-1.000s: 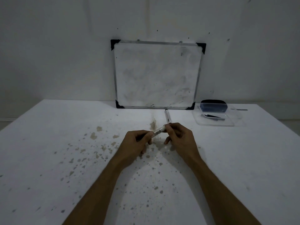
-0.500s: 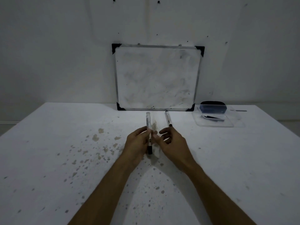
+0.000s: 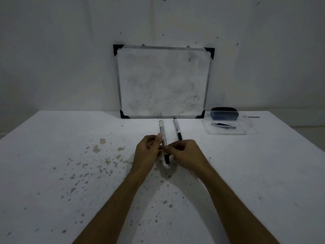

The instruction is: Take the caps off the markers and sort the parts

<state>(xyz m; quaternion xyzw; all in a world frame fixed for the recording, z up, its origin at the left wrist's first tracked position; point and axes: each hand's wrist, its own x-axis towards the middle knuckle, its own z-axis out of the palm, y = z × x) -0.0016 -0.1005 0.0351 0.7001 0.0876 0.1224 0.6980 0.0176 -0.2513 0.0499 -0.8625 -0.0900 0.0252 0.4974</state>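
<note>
A white marker [image 3: 162, 133] with a black cap [image 3: 166, 159] lies lengthwise at the table's middle, cap end towards me. My left hand [image 3: 148, 152] pinches its barrel from the left, thumb along the barrel. On the right, the fingers of my right hand [image 3: 184, 154] close on the same marker just above the cap. A second capped marker [image 3: 177, 129] lies parallel to it on the right, untouched, its black cap near my right hand's knuckles.
A small whiteboard [image 3: 163, 81] leans on the wall behind the markers. A clear plastic tray [image 3: 226, 127] with a dark eraser and a black piece stands at the back right. The white table [image 3: 70, 155] carries brownish stains on its left half.
One second ago both hands held the marker crosswise above the table. It has since been turned lengthwise and lowered beside the second marker; both hands have stayed on it.
</note>
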